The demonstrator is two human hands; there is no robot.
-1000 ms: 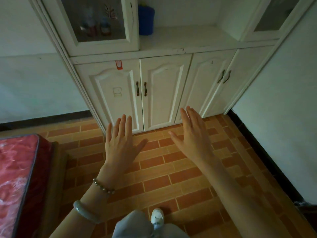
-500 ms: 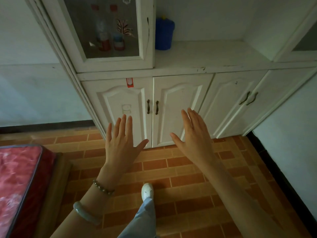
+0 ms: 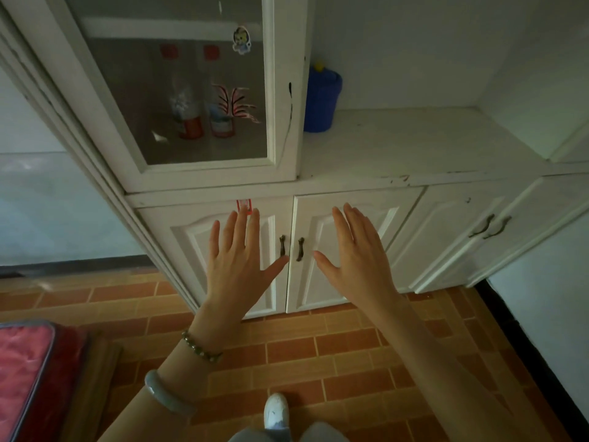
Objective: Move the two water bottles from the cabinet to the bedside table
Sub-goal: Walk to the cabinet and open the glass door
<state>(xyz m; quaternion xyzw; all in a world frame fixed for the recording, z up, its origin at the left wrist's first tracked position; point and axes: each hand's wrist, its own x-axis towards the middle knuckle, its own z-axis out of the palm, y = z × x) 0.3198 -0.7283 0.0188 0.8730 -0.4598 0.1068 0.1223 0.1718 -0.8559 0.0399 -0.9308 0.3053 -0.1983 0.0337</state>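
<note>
Two clear water bottles with red caps and red labels stand side by side behind the shut glass door point(image 3: 280, 90) of the white cabinet: the left bottle point(image 3: 186, 103) and the right bottle point(image 3: 220, 106). My left hand point(image 3: 239, 260) and my right hand point(image 3: 357, 256) are held out flat, fingers spread, palms down, in front of the lower cabinet doors. Both hands hold nothing and are well below the bottles.
A blue container point(image 3: 320, 100) stands on the open white shelf point(image 3: 414, 145) right of the glass door. Lower doors carry dark handles point(image 3: 290, 248). A red mattress point(image 3: 22, 371) lies at the bottom left. A brick-patterned floor point(image 3: 318, 362) and my white shoe point(image 3: 276, 411) are below.
The view has moved closer to the cabinet and tilted up, so the glass door and bottles fill more of the frame. Both hands stay spread and empty, now in front of the lower doors.
</note>
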